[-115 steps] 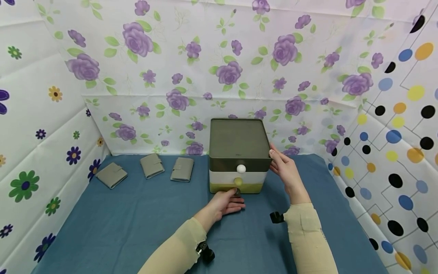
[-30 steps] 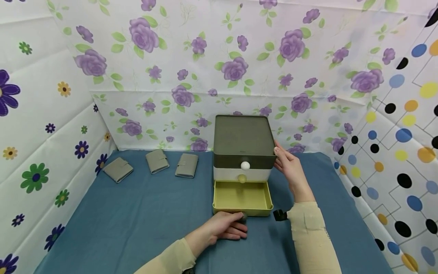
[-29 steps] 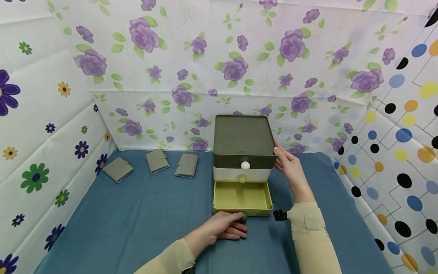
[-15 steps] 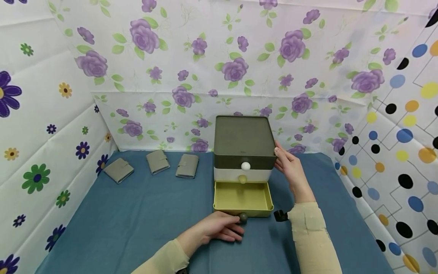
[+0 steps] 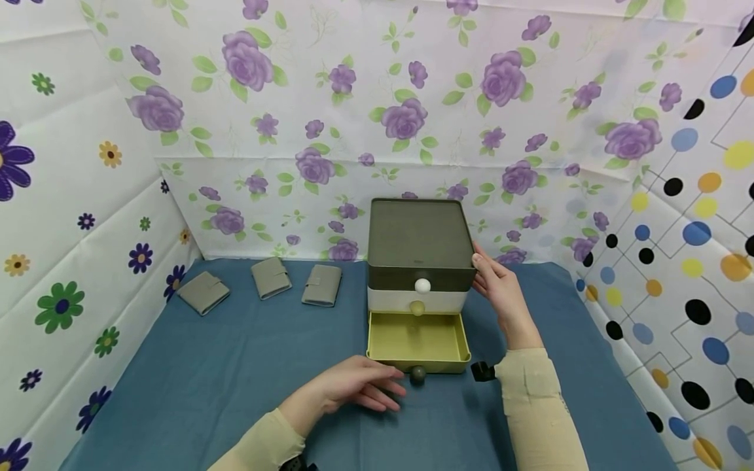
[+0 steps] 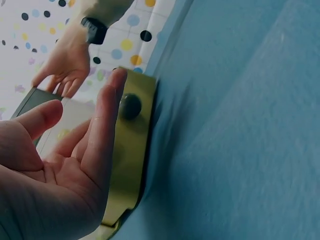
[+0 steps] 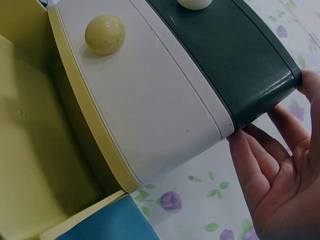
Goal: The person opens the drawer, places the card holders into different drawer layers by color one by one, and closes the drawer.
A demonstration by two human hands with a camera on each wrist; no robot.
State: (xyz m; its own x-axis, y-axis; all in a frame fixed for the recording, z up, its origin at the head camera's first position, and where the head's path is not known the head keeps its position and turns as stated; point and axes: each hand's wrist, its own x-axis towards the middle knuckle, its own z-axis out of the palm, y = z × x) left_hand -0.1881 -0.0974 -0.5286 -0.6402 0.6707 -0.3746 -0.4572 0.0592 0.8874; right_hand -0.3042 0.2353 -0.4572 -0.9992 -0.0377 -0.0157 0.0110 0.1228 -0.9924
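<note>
- Drawer [image 5: 444,366] stands pulled out just beyond the left hand [image 5: 350,384], its yellow floor showing.
- Dark knob [image 5: 417,375] sits just right of that hand, apart from its loosely extended fingers; the grip is wide, released.
- Right hand [image 5: 501,291] holds the box [image 5: 418,232] at its right front corner.
- Upper drawers [image 5: 389,301], left of this grip, are pushed in, contents hidden.
- Three folded wallets [image 5: 271,278] lie beyond the left hand.
</note>
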